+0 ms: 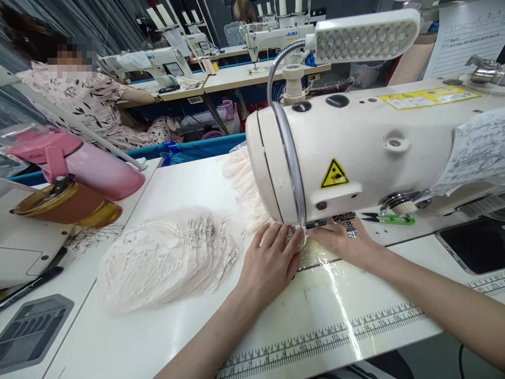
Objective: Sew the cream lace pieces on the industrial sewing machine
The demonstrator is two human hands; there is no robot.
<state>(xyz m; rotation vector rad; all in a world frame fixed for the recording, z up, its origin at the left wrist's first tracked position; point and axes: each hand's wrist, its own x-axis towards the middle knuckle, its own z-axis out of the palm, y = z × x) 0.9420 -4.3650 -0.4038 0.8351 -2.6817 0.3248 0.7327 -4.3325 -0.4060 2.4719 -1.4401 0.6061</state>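
Under the sewing machine head (355, 152), the left hand (272, 260) and right hand (341, 239) press flat, fingers spread, on one lace piece (300, 243) at the needle, judged mid-seam, while a stack of lace pieces (165, 258) lies toward the bench's (189, 184) left edge.

Sewing machine head (355, 152) overhung both hands, lace stack (165, 258) blocked the left, bare table (307, 316) near edge seemingly open
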